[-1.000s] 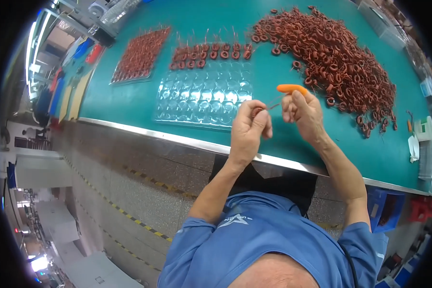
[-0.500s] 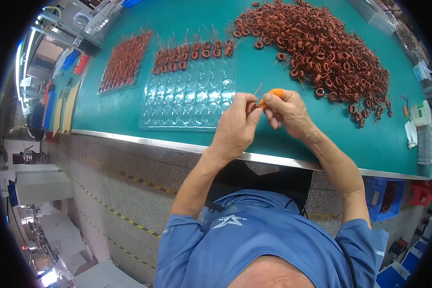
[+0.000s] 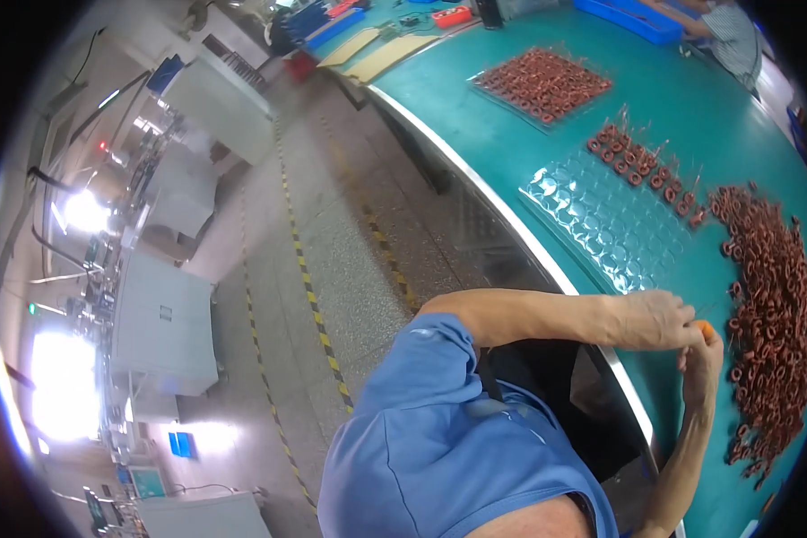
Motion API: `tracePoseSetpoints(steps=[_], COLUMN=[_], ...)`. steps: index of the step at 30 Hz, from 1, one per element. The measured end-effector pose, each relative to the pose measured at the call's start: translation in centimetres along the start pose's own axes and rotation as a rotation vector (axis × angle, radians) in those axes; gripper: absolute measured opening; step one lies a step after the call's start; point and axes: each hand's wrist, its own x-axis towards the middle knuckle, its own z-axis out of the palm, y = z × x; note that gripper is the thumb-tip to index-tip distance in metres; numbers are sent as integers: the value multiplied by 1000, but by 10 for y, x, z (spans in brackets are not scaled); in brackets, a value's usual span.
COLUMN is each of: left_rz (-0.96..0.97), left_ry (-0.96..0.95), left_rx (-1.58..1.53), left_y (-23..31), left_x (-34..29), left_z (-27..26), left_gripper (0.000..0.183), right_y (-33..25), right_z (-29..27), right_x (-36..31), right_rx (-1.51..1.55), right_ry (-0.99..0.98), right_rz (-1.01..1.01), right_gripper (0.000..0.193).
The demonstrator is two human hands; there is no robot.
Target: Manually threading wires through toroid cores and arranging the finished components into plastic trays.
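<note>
My left hand [image 3: 659,318] is closed, back upward, over the table beside the tray's near corner. Half a second ago a copper-wound ring coil showed between its fingers; now those fingers hide it. Against its fingertips, my right hand [image 3: 704,363] is closed too, with an orange cover [image 3: 707,330] that looks like a finger cot at its index finger. What its fingertips pinch is hidden. Past the hands lies a clear plastic tray [image 3: 592,224] of round pockets. Ring coils [image 3: 637,166] with upright wire ends fill its far rows. A large heap of loose coils [image 3: 771,341] lies right of my hands.
A second tray full of coils [image 3: 542,85] lies farther along the green table [image 3: 475,117]. Beyond are a blue bin [image 3: 628,20], a red box [image 3: 452,16], tan boards [image 3: 390,58] and another person [image 3: 731,40]. White machine cabinets [image 3: 166,318] stand left across the floor.
My view has swung left, so table, trays and hands sit farther right in the picture. Both hands stay together, and the coil between them has gone out of sight.
</note>
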Motion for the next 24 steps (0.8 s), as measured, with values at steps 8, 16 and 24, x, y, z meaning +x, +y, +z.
tracePoseSetpoints(steps=[8,16,24], left_rz=[89,-574,-633], left_ry=[110,58,192], left_rx=[-4,-475,-1253], left_y=[3,-4,10], left_x=[8,-7,8], left_z=[18,27,31], left_gripper=[14,34,26], right_y=[-2,-21,-19], right_z=[-6,26,-2], right_x=[-15,4,-10], right_rx=[-276,-551,-85], right_ry=[150,254,166], right_rz=[-48,-425,-223], right_gripper=[27,22,26])
